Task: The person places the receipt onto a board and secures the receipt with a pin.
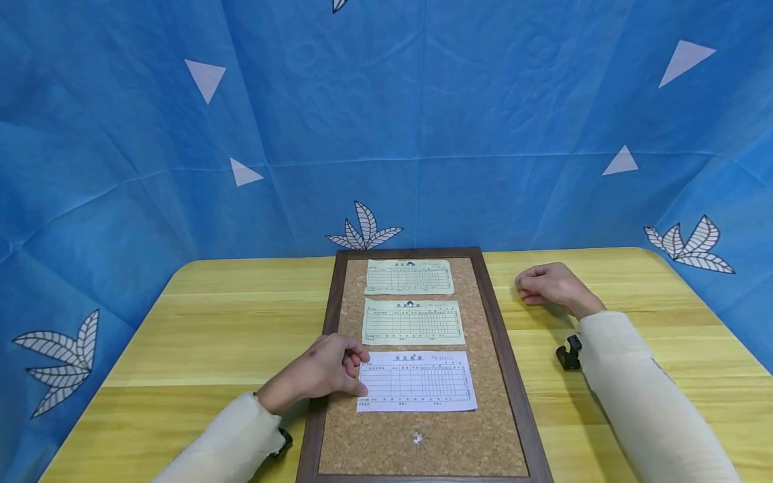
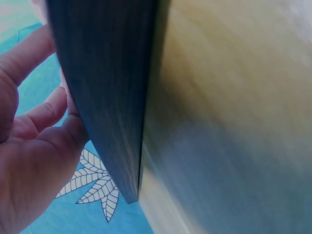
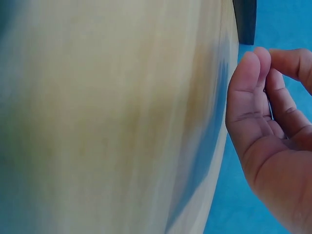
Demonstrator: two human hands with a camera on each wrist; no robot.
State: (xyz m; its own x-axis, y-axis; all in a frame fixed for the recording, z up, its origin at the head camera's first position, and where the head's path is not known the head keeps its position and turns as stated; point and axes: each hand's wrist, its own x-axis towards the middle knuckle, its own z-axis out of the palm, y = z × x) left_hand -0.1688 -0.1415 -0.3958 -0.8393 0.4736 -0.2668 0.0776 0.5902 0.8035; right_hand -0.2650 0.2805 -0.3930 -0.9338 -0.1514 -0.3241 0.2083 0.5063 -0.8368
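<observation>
A white printed receipt slip lies on a framed cork board. My left hand reaches over the board's left frame, with thumb and forefinger spread along the slip's left edge, touching it. In the left wrist view the dark frame hides part of those fingers. Above the white slip, two pale green slips are each fixed by a pushpin near the top. My right hand is right of the board, fingers curled, fingertips meeting the thumb with nothing visible between.
A small whitish cluster sits on the cork below the white slip. The board lies on a yellow wood-grain table. A blue patterned curtain hangs behind the table and at both sides.
</observation>
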